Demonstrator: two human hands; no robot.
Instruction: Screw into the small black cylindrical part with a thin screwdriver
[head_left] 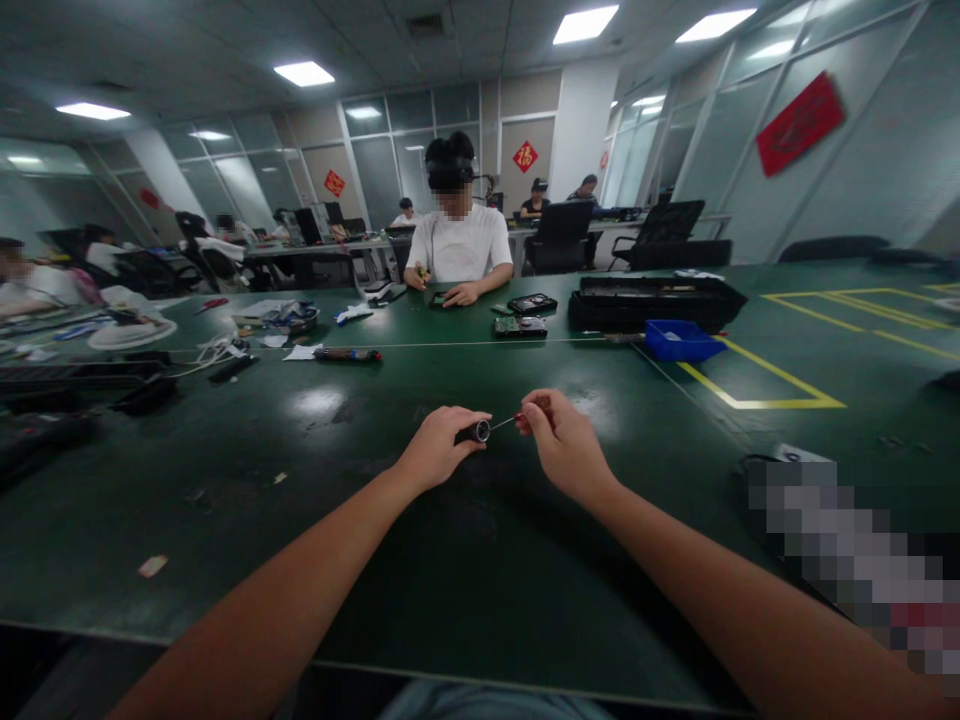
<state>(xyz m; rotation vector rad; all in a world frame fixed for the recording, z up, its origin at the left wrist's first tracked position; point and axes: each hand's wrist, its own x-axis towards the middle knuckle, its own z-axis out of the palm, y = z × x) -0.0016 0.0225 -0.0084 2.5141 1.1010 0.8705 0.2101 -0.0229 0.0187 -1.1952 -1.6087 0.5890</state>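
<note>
Holding a small dark cylinder [472,432] in a close pinch, the left hand [441,446] has thumb and fingers wrapped around its sides, with the round, ringed end turned toward the right. The right hand [561,440] is pinching a skinny tool [505,423] by its reddish end, fingers pretty tightly bunched, and the thin metal shaft points at that ringed end. Can't really tell if the tip's touching or just shy of it, it's too tiny. So yeah, the cylinder's up between the two hands, over the middle of a green table [420,620]. Farther back there's a board-covered unit [520,327] with another dark unit [532,302] just behind it, then a long black tray [656,306] off to the right and a blue bin [681,342] in front of that. Over on the left, a dark stick-shaped thing [349,355] lies next to some white paper [301,353]. Across the table, a person in a white shirt [461,248] has both hands at the far edge.
</note>
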